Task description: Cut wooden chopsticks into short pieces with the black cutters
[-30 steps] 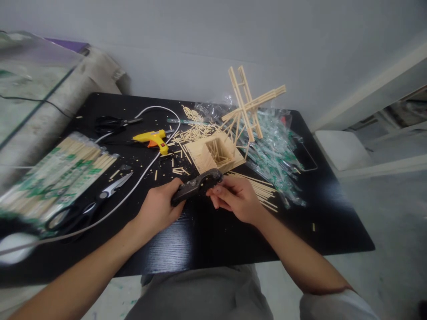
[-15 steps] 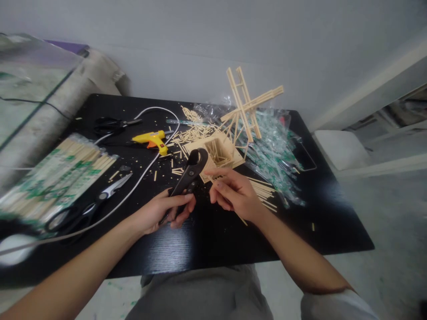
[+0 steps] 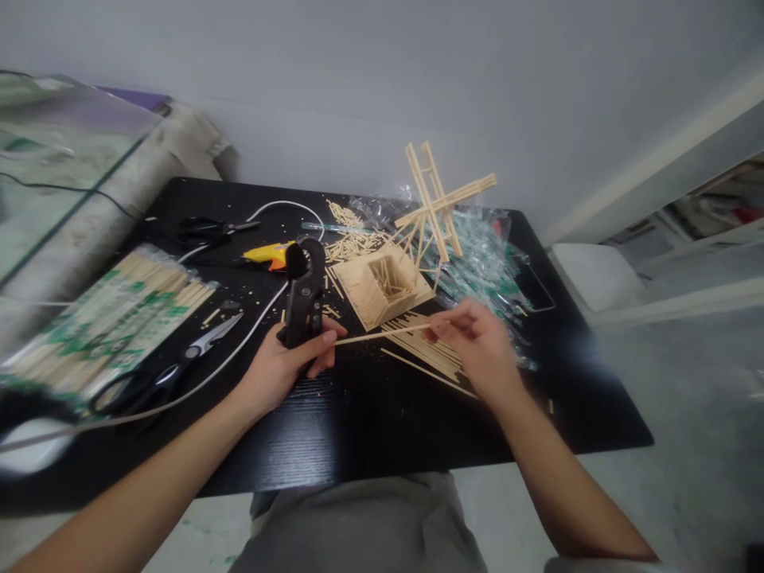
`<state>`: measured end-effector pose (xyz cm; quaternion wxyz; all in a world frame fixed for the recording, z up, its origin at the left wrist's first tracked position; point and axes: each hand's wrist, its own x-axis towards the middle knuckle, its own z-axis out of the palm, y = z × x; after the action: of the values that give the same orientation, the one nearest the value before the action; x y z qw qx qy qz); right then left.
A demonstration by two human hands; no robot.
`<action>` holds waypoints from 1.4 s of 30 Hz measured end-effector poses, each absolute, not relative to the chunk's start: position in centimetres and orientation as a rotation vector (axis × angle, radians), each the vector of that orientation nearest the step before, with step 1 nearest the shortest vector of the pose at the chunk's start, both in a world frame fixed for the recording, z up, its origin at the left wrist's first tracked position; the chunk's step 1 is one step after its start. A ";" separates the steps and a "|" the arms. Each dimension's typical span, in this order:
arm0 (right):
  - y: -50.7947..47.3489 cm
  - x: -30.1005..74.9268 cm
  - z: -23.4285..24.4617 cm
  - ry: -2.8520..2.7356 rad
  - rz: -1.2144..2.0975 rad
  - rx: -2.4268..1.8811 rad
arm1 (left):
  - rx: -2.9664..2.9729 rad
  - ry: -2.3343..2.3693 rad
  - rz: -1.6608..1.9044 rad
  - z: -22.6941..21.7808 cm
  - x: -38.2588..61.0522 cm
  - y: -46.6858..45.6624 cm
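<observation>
My left hand [image 3: 298,354] is closed round a black hand cutter [image 3: 305,290], its curved jaws pointing up and away from me. A thin wooden stick [image 3: 382,334] spans the gap between my hands. Its left end meets my left thumb and fingers, while my right hand [image 3: 471,342] pinches the other end. Just beyond the stick stands a model built of wooden sticks [image 3: 397,278], with a square box full of cut pieces and a crossed frame [image 3: 434,199] rising behind it. Loose sticks [image 3: 426,350] lie on the table under my right hand.
On the black table [image 3: 370,438] lie a yellow glue gun [image 3: 266,255], two pairs of scissors [image 3: 196,346], packed bundles of chopsticks [image 3: 113,318] and a heap of torn plastic wrappers [image 3: 489,263]. A white cable [image 3: 239,342] crosses the left side. Cut bits [image 3: 358,243] are scattered at the back.
My right hand has moved right, away from my left hand, and the stick now stretches level between them. The cutter has shifted left and turned more upright in my left hand.
</observation>
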<state>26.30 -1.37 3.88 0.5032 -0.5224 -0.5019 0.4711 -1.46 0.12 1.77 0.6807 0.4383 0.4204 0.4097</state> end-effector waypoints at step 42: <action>-3.3 21.7 4.6 -1.892 1.139 -1.240 | 1.577 1.330 1.070 5.9 -1.3 1.0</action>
<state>21.66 -3.29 4.58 0.2999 -0.4670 -0.7126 0.4291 -1.28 0.98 5.93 0.3977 0.6226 0.5252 0.4225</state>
